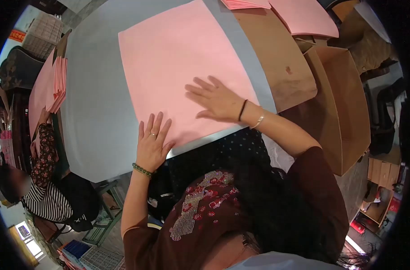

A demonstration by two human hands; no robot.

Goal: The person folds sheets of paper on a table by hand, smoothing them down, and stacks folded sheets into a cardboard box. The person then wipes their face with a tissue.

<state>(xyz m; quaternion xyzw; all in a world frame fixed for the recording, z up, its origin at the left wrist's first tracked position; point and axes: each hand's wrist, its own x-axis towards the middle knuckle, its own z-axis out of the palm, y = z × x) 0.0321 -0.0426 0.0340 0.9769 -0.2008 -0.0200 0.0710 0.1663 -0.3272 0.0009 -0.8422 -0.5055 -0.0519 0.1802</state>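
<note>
A large pink sheet [178,58] lies flat on the grey table [92,90], its lower edge close to the table's near edge. My left hand [153,141] rests on the sheet's lower left corner with fingers spread; a ring and a green bead bracelet show on it. Across the right part of the sheet lies my right hand [220,101], palm down, fingers stretched out and apart. It wears a dark band and a light bracelet at the wrist. Neither hand grips anything. Whether the sheet is one layer or several I cannot tell.
Brown cardboard [272,54] lies to the right, with folded pink sheets [304,18] at the top. An open cardboard box [340,108] stands beside it. At the left, a co-worker in a striped top [47,200] handles pink sheets near a folded pink stack [59,85].
</note>
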